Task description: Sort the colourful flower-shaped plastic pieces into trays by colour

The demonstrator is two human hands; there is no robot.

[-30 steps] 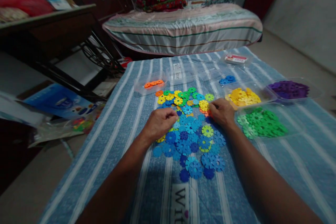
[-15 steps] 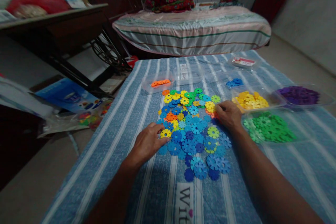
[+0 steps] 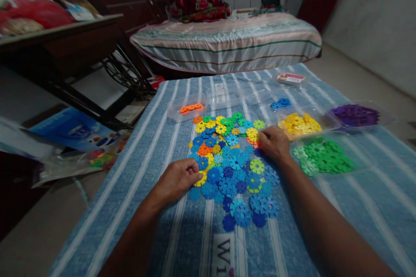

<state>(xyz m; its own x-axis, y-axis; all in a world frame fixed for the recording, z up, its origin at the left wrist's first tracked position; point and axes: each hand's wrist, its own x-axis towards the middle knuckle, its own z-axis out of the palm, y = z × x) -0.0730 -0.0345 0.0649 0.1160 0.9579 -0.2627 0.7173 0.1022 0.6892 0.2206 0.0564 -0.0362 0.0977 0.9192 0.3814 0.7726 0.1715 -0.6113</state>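
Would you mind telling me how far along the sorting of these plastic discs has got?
Partly done: trays already hold green discs, yellow discs, purple discs, a few blue and orange. In hand: the left hand pinches a yellow disc; the right hand touches the mixed pile. That pile, mostly blue, remains.

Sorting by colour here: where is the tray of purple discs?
In the head view, the tray of purple discs sits far right on the striped cloth, beside the yellow discs tray.

Dim room with pale walls point(image 3: 373, 17), grey floor point(image 3: 357, 73), striped bed point(image 3: 227, 43) ahead, dark wooden table point(image 3: 65, 39) at left.
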